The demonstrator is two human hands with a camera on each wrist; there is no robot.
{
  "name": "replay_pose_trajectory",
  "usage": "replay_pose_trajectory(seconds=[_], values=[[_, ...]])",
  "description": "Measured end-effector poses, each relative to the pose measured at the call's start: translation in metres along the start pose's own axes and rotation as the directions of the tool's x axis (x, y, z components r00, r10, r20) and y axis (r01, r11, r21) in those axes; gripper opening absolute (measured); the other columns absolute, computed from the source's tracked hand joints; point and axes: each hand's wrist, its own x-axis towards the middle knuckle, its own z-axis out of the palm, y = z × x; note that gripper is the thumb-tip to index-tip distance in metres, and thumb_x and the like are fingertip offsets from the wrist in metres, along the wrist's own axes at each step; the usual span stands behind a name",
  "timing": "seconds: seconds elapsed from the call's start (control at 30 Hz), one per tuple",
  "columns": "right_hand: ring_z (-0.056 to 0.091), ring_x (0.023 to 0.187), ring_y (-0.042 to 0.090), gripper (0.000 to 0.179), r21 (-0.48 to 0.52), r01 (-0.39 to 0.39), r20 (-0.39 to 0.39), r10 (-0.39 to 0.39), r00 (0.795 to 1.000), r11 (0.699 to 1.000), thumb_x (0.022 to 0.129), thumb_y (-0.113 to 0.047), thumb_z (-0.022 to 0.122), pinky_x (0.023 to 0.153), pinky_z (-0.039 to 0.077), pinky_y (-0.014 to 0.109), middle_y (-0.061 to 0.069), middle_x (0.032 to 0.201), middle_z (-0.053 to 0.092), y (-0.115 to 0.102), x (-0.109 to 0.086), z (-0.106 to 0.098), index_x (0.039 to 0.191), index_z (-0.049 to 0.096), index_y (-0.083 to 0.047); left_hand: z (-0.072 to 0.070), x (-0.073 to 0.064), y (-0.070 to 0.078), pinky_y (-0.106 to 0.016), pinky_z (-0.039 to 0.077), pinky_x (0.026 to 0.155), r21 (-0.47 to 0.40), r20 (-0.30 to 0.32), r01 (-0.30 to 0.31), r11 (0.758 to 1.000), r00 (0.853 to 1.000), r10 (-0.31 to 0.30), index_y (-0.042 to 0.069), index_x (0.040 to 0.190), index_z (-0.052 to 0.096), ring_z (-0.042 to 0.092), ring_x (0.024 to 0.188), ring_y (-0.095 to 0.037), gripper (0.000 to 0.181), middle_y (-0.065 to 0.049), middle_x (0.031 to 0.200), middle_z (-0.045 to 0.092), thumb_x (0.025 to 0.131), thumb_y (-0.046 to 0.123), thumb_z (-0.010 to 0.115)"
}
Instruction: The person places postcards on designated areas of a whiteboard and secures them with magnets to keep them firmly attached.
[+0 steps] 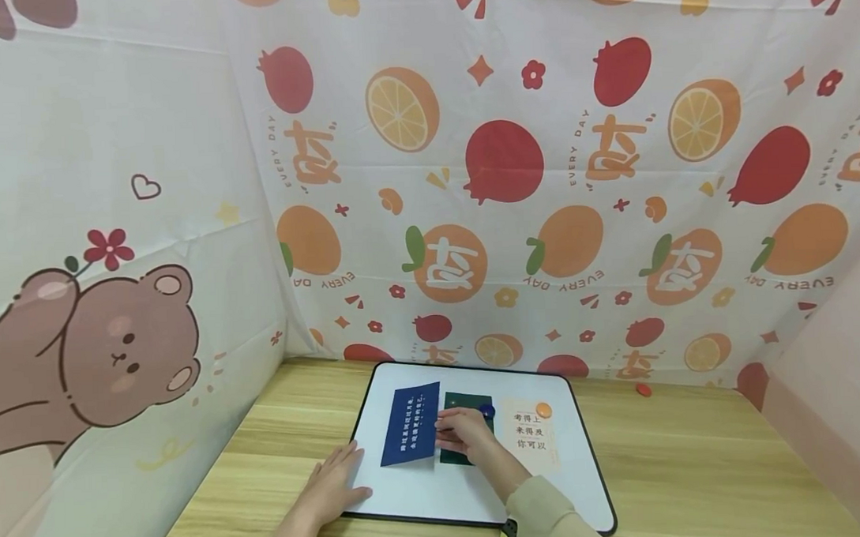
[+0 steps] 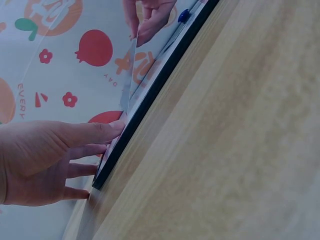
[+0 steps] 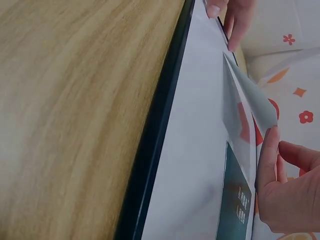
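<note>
My right hand [image 1: 467, 435] pinches the right edge of a dark blue card [image 1: 410, 424] with white writing. In the right wrist view the card [image 3: 255, 95] tilts up from the whiteboard, its pale back showing and its far end low against the surface. My left hand [image 1: 329, 485] lies with spread, straight fingers on the board's left edge; in the left wrist view its thumb touches the black frame. A dark green card [image 1: 456, 455], partly hidden behind my right hand, lies under a dark blue round magnet [image 1: 487, 411]. The whiteboard [image 1: 474, 500] lies flat.
A cream card [image 1: 532, 447] with writing lies at the board's right under an orange round magnet [image 1: 543, 410]. On the wooden table [image 1: 693, 465] behind the board sits a red magnet [image 1: 644, 390]. Printed cloth [image 1: 517, 313] hangs at the back and sides.
</note>
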Motion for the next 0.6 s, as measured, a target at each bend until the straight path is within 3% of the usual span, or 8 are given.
replay_pose_trajectory(seconds=[0.6], values=[[0.059,0.063,0.016,0.017,-0.106,0.028,-0.068,-0.035,0.997,0.994,0.083,0.003,0.06,0.061,0.055,0.027,0.011,0.078,0.061,0.001,0.005,0.013,0.099,0.062,0.003,0.0,0.001,0.001,-0.065,0.015,0.099,0.005,0.005,0.012,1.0,1.0,-0.012,-0.01,0.124,0.05,0.026,0.125,-0.049,0.061,-0.029,0.137,0.035,0.075,0.018,0.073]])
